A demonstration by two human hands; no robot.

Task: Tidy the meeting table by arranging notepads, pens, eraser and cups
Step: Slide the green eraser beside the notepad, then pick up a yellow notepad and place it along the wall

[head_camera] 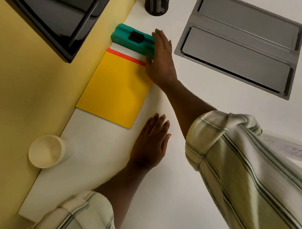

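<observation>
Eraser (133,39) touches the flat-fingered right hand (160,61); left hand (150,143) lies flat, well apart.

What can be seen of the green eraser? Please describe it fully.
The eraser is a teal-green block, plastic by its look, with a black rectangular piece on top and a groove along its side. It lies flat on the white table, near its edge, just beyond the yellow notepad. The right hand, fingers straight, touches its right end.
</observation>
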